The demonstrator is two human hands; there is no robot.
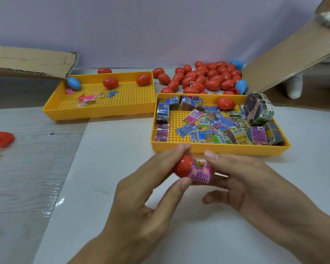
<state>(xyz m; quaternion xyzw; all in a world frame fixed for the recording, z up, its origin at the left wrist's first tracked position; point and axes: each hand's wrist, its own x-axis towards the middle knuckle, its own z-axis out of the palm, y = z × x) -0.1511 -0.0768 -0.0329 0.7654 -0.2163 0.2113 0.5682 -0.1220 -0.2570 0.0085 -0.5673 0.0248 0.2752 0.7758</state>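
red egg pinched by left hand, touching pink label pinched by right hand

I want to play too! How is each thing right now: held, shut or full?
red egg, pinched by the left hand
pink label, wrapped on the egg's end
left hand, gripping the red egg
right hand, pinching the pink label
left tray, holding three shut eggs, small toys
right tray, holding labels, one shut egg
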